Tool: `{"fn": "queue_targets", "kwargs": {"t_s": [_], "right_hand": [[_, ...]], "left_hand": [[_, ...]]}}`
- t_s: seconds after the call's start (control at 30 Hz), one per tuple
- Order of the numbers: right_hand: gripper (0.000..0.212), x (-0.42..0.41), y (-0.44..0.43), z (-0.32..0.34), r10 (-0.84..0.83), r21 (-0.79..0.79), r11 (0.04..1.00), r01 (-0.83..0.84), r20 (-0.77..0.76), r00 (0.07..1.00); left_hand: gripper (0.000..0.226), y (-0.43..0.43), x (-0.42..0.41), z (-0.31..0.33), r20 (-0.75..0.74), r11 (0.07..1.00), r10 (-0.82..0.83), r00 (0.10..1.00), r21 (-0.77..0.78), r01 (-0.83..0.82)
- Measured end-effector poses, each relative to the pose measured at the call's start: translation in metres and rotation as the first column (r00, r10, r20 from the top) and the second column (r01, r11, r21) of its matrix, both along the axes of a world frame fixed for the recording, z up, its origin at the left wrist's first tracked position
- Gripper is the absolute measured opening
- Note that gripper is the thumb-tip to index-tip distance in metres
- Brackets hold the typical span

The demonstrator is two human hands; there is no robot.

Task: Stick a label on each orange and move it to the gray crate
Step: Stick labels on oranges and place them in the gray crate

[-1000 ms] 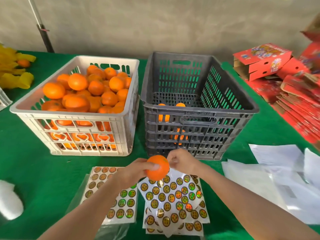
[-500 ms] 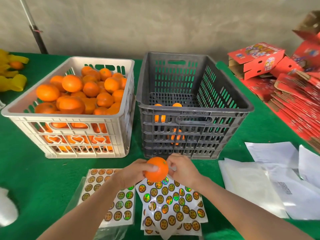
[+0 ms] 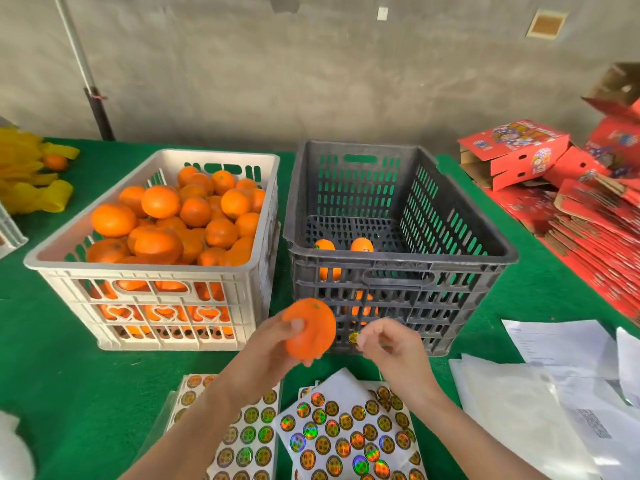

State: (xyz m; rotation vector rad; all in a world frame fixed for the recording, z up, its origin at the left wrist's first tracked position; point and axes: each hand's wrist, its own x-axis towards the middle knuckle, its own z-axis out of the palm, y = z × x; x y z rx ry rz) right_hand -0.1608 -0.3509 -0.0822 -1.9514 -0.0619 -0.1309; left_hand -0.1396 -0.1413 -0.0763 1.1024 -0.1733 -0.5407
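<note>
My left hand (image 3: 266, 355) grips one orange (image 3: 311, 330) in the air, just in front of the gray crate (image 3: 398, 263). My right hand (image 3: 394, 351) hovers a little to the right of the orange, apart from it, fingers curled. A small round gold label (image 3: 354, 337) sits at its fingertips. The gray crate holds a few oranges (image 3: 361, 244) at its near side. The white crate (image 3: 138, 268) on the left is heaped with oranges. Sheets of shiny round labels (image 3: 346, 434) lie under my forearms.
A second label sheet (image 3: 249, 434) lies left of the first. White papers and plastic sleeves (image 3: 540, 393) cover the table at the right. Red cartons (image 3: 512, 150) pile up at the back right. Yellow netting (image 3: 31, 188) lies at the far left on the green cloth.
My left hand has lifted the orange up and forward toward the gray crate. My right hand has come off the orange and now sits apart to its right.
</note>
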Motion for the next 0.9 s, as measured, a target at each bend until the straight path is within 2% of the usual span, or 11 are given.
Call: {"fn": "queue_targets", "kwargs": {"t_s": [0.07,0.13,0.17,0.23,0.3,0.37,0.57,0.73,0.77,0.83,0.9], "right_hand": [[0.025,0.0,0.008,0.033,0.015,0.12,0.992,-0.026,0.094,0.995],[0.012,0.002,0.016,0.066,0.008,0.269,0.962,-0.052,0.163,0.987],[0.005,0.003,0.021,0.08,0.017,0.35,0.933,-0.078,0.174,0.985],[0.014,0.006,0.029,0.1,0.049,0.445,0.886,-0.127,0.184,0.982],[0.016,0.008,0.039,0.112,0.064,0.47,0.87,-0.149,0.192,0.979],[0.015,0.008,0.049,0.117,0.06,0.457,0.875,-0.159,0.224,0.973],[0.017,0.015,0.055,0.111,0.006,0.29,0.951,-0.109,0.335,0.942],[0.012,0.022,0.056,0.104,-0.026,0.099,0.995,-0.016,0.408,0.912],[0.015,0.024,0.056,0.104,-0.032,0.098,0.995,-0.006,0.382,0.924],[0.035,0.027,0.053,0.104,-0.015,0.142,0.989,-0.028,0.297,0.955],[0.048,0.03,0.051,0.104,0.077,0.118,0.986,-0.116,0.294,0.953]], "left_hand": [[0.09,-0.004,0.005,0.027,0.002,0.979,-0.015,1.0,-0.204,0.015],[0.073,-0.007,0.008,0.053,0.043,0.947,-0.013,0.999,-0.32,0.026],[0.068,-0.009,0.009,0.064,0.053,0.938,0.014,0.999,-0.346,0.005],[0.068,-0.013,0.011,0.079,0.048,0.936,0.089,0.995,-0.344,-0.067],[0.062,-0.019,0.011,0.085,0.057,0.946,0.141,0.988,-0.303,-0.118],[0.057,-0.023,0.01,0.086,0.063,0.952,0.161,0.985,-0.273,-0.138],[0.051,-0.02,0.009,0.084,0.048,0.954,0.178,0.983,-0.255,-0.161],[0.061,-0.015,0.016,0.079,0.117,0.963,0.217,0.969,-0.189,-0.193],[0.061,-0.014,0.017,0.079,0.119,0.962,0.229,0.966,-0.181,-0.205],[0.063,-0.011,0.02,0.08,0.116,0.96,0.244,0.963,-0.169,-0.223],[0.063,-0.011,0.025,0.081,0.123,0.963,0.243,0.962,-0.146,-0.225]]}}
